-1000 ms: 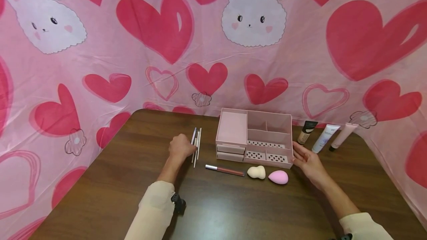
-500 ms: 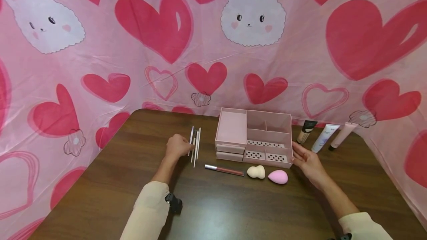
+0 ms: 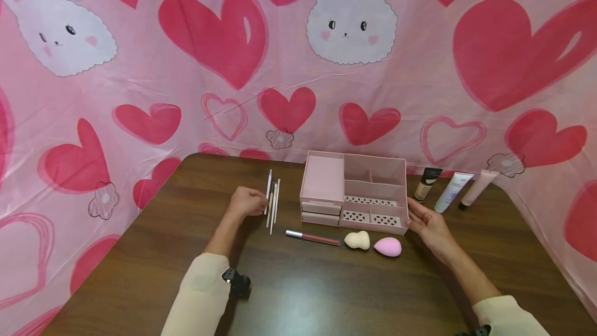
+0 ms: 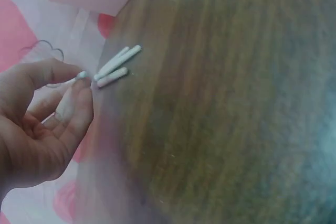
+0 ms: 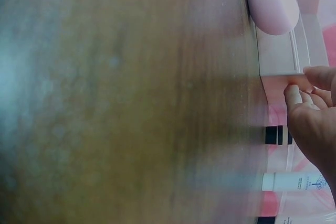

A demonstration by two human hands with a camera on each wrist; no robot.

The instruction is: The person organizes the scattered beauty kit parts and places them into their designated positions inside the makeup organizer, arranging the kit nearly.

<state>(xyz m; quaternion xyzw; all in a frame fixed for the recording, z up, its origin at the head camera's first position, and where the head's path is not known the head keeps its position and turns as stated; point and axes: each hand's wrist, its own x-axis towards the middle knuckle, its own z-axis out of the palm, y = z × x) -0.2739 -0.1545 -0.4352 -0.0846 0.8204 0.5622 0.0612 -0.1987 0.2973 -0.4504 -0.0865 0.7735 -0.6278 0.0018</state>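
My left hand (image 3: 247, 203) pinches a slim makeup brush (image 3: 268, 183) between thumb and fingertips, its pale end (image 4: 82, 75) showing in the left wrist view. Just right of it, several more thin makeup brushes (image 3: 275, 206) lie side by side on the table. A pink makeup organizer (image 3: 324, 176) with two small drawers and open compartments stands at the back. Against its right side rests my right hand (image 3: 431, 226), fingers along the outer wall and thumb near the front corner. In the right wrist view, part of that wall lies behind the fingers.
A lip gloss tube (image 3: 312, 238), a cream sponge (image 3: 357, 240) and a pink sponge (image 3: 388, 247) lie before the organizer. Behind my right hand stand a black-capped tube (image 3: 425, 185), a white tube (image 3: 452, 192) and a pink tube (image 3: 478, 190). A printed cloth (image 3: 289, 66) hangs behind.
My left hand has drawn back slightly to the left, and the brush in it has come apart from the others and shifted upward in view. The right hand stays at the organizer.
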